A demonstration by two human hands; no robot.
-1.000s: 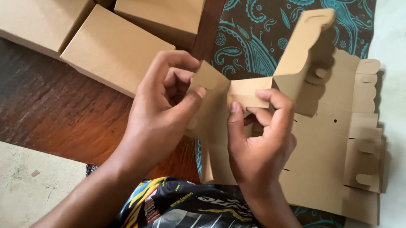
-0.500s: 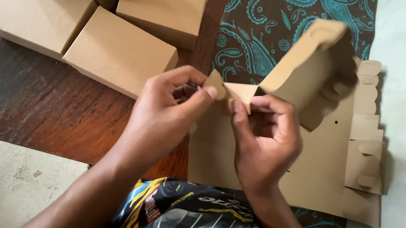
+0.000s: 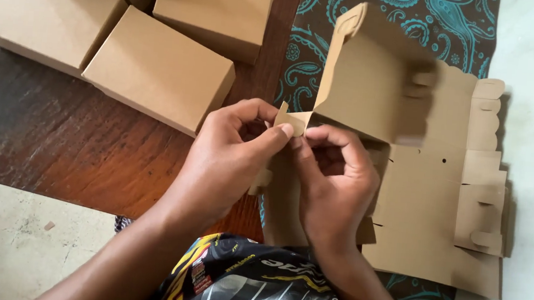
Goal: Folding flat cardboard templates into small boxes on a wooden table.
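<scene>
Fingertips of both hands meet at one corner of a flat-cut brown cardboard box blank. The left hand closes thumb and forefinger on a small corner flap, and the right hand pinches the same corner from 3 o'clock, its thumb and forefinger pressed together on the card. From that pinch one side panel of the blank stands upright toward 12 o'clock, with a rounded tab at its top. The other panels lie flat, spreading toward 3 and 4 o'clock, with slotted tabs along the far right edge.

One blank is being worked. At least four folded brown boxes sit closed at 10 to 11 o'clock, close together, well apart from the hands; two are cut off by the frame edge.

Under the blank lies a dark cloth with teal paisley. A dark wooden board lies at 9 o'clock, pale floor at 7 o'clock. The right hand hides part of the blank's near-left panel.
</scene>
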